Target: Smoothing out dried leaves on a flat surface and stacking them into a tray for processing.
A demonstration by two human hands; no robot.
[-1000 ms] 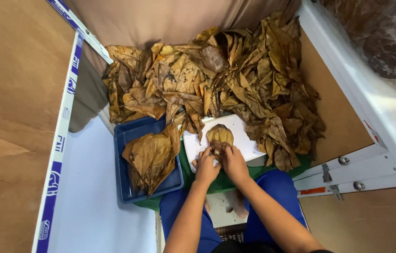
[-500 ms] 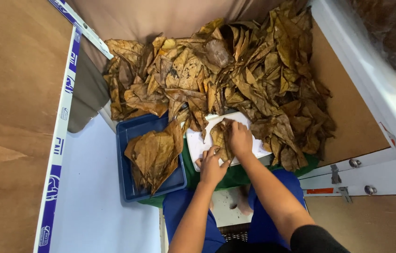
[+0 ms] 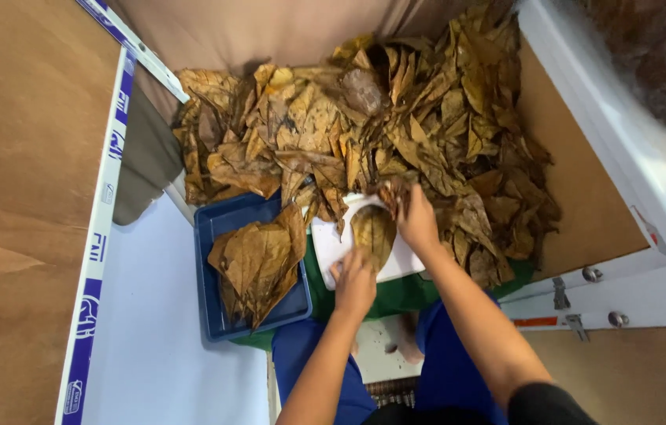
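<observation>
On the white board (image 3: 333, 244), both hands' fingers (image 3: 405, 206) closed on a dry leaf (image 3: 372, 232)

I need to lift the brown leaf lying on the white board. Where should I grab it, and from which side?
Probably take the leaf at its near, lower edge, coming from the left, where the left hand already rests at that end. It lies flat on the white board, so a pinch at the rim suits it. The right hand occupies the far end by the leaf pile.
</observation>
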